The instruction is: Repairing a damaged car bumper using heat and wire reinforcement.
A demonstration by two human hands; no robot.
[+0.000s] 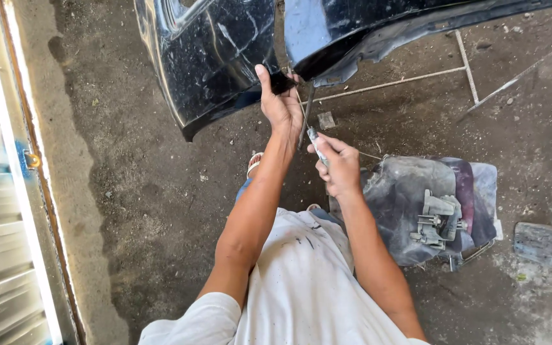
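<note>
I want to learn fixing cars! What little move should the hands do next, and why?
Probably bring the right hand up so the tip of its slim tool reaches the gap between the two dark car panels. The left hand already grips the left panel's lower edge beside that gap, while the tool sits just below it, not touching either panel.

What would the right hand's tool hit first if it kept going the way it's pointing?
Probably the black car body panel: the right hand aims its slim tool up at the panel's lower edge, though depth is unclear.
</note>
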